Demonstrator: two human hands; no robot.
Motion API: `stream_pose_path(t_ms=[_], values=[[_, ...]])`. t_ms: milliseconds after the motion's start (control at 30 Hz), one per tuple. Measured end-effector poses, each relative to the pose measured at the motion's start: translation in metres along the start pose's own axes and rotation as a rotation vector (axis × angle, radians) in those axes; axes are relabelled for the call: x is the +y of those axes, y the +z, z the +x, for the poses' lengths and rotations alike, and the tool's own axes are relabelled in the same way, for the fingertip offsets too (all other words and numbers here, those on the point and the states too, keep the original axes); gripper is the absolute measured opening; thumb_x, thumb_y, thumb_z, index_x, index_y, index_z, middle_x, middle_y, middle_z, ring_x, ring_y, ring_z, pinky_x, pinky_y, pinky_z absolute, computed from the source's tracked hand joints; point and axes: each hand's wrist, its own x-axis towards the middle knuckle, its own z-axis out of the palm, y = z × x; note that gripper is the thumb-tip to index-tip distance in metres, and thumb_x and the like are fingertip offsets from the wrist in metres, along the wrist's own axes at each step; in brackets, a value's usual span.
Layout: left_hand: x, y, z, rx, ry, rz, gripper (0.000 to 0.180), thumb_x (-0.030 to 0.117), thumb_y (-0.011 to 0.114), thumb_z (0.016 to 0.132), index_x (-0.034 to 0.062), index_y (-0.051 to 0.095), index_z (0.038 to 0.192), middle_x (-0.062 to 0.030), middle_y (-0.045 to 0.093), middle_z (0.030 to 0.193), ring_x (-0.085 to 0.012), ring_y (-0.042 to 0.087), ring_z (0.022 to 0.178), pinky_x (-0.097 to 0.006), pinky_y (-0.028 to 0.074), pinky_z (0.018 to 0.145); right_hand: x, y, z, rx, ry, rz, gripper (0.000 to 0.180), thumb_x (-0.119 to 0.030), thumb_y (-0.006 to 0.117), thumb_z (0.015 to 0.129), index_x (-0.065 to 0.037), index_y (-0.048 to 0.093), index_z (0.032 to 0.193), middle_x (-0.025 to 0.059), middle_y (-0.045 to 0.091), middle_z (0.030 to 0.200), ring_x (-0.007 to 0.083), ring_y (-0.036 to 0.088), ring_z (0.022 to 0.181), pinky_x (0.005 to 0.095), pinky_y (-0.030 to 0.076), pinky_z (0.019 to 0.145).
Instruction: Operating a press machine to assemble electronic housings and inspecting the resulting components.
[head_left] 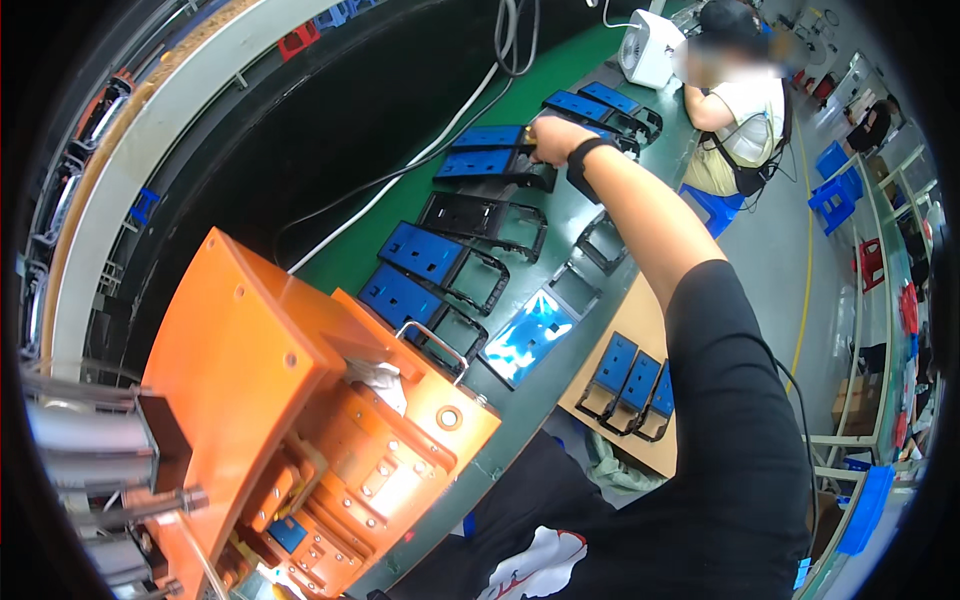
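Note:
My right hand (pixel 560 140), with a black band at the wrist, reaches far across the green table. Its fingers are bent together at the right end of a black frame with a blue film-covered panel (pixel 487 136). Whether they grip that frame or something small against it is hidden. Just nearer lies another blue-covered frame (pixel 478 163), then a black frame without blue film (pixel 470 214). Two more blue-covered frames (pixel 422 252) rest closer to me, beside a shiny blue-filmed frame (pixel 530 335). My left hand is out of view.
An orange machine fixture (pixel 420 400) with a metal handle fills the lower left. Right of the table, several blue-covered frames lie on a tan board (pixel 632 330). Cables (pixel 430 150) hang across the far left. A person (pixel 740 120) sits at the far end by a white fan (pixel 648 50).

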Motion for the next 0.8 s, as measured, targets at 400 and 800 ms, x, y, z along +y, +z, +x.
stream_pose_path(t_ms=[400,800], values=[[-0.024,-0.032,0.018,-0.153,0.129,0.08,0.044,0.022,0.061,0.094,-0.0032,0.055,0.129,-0.0196,0.061,0.117,-0.0304,0.06,0.102,-0.04,0.052,0.083,-0.118,0.033,0.093,0.2,-0.14,0.043,0.022,-0.017,0.069,0.079,0.004,0.072,0.083,0.0201,0.071,0.077,0.0327,0.072,0.073,0.0429,0.056,0.065],[-0.028,-0.027,0.02,0.045,0.204,0.37,0.053,0.036,0.038,0.104,-0.0075,0.052,0.131,-0.0231,0.06,0.123,-0.0314,0.061,0.106,-0.04,0.053,0.091,-0.139,0.013,-0.136,-0.114,-0.444,-0.037,0.046,-0.044,0.071,0.08,0.002,0.068,0.087,0.0211,0.067,0.076,0.037,0.068,0.077,0.0441,0.055,0.069]])
